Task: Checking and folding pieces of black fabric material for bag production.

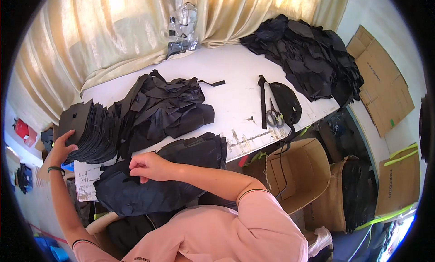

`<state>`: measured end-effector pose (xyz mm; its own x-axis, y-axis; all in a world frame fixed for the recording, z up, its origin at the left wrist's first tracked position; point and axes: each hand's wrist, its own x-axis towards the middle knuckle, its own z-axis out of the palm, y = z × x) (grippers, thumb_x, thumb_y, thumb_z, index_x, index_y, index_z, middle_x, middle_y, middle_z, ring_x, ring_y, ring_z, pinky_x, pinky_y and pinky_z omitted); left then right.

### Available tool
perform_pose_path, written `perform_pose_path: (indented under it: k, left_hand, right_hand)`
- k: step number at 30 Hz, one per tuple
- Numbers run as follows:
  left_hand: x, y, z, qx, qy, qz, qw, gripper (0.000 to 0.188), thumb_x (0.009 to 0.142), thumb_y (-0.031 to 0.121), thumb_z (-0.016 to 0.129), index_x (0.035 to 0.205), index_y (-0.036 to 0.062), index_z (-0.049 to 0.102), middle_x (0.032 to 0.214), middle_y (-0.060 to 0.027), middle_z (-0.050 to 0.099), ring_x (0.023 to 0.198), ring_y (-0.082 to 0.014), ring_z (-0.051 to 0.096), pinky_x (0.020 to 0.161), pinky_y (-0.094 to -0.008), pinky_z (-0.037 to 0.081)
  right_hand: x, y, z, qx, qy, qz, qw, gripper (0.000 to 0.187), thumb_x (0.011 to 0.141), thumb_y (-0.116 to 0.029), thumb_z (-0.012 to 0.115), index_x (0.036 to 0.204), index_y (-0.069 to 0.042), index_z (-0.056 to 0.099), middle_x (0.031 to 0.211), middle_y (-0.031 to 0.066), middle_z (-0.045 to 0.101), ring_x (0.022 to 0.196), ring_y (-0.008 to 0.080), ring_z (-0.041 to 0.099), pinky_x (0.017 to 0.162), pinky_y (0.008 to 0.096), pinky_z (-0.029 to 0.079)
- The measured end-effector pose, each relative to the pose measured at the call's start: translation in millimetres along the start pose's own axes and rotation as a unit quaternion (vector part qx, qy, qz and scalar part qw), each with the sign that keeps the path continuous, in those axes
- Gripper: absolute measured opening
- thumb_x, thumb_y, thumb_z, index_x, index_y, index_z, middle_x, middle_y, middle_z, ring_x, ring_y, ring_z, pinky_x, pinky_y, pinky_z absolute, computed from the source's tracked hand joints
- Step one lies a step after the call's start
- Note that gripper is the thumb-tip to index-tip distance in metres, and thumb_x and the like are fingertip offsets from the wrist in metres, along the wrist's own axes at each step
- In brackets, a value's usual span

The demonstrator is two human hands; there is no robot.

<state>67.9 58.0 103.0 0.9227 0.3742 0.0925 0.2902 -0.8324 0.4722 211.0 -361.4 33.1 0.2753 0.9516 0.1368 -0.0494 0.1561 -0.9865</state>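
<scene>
At the far left of the table stands a stack of thin black panels [97, 135], packed close together with their edges showing. My left hand [62, 149] lies against the left side of this stack, thumb and fingers apart on the foremost panel. Over a pile of flat black fabric pieces [149, 194] at the table's near edge is my right hand [152, 167]. Its fingers are curled in a pinch; whatever they hold cannot be made out against the black fabric. Behind it lies a loose heap of black fabric pieces with straps [167, 103].
Scissors [274, 117] lie beside a black mesh pouch [286, 102] on the white table [240, 72]. A large black fabric heap [312, 58] covers the far right corner. Clear plastic bags [183, 28] stand by the curtain. An open cardboard box [299, 169] stands below the table's right side.
</scene>
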Motion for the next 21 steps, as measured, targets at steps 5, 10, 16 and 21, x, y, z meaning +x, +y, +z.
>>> perform_pose_path:
  k: [5,10,16,21]
  left_hand:
    - [-5,9,-1,-0.019,-0.014,-0.026,0.999,0.071,0.068,0.008,0.081,0.134,0.0044,0.056,0.135,-0.0168,0.059,0.127,-0.0277,0.055,0.108,-0.0341,0.039]
    - [-12,32,0,0.034,0.0,-0.012,0.999,0.068,0.072,0.007,0.079,0.135,0.0048,0.055,0.139,-0.0184,0.054,0.128,-0.0284,0.053,0.109,-0.0339,0.038]
    - [-13,25,0,0.002,-0.006,-0.012,1.0,0.064,0.075,0.005,0.075,0.136,0.0037,0.054,0.141,-0.0185,0.052,0.131,-0.0263,0.051,0.11,-0.0323,0.037]
    - [-10,24,0,0.006,-0.019,-0.015,1.0,0.062,0.078,0.008,0.074,0.136,0.0032,0.054,0.141,-0.0182,0.053,0.132,-0.026,0.05,0.11,-0.0327,0.036]
  right_hand:
    - [-3,1,1,0.017,-0.014,0.015,1.0,0.013,0.094,-0.01,0.061,0.094,0.001,0.056,0.075,0.0086,0.064,0.06,0.0156,0.067,0.052,0.0272,0.053]
    - [-3,7,4,0.034,-0.014,-0.001,0.999,0.014,0.095,-0.01,0.06,0.097,0.002,0.055,0.077,0.009,0.063,0.061,0.0166,0.068,0.053,0.0278,0.054]
    - [-2,15,7,0.02,-0.02,-0.029,0.999,0.014,0.092,-0.009,0.063,0.097,0.002,0.055,0.078,0.0084,0.063,0.063,0.0152,0.067,0.056,0.0273,0.053]
    - [-1,16,8,0.003,-0.022,-0.017,1.0,0.014,0.09,-0.009,0.065,0.097,0.002,0.059,0.079,0.0077,0.064,0.065,0.0136,0.066,0.058,0.0277,0.052]
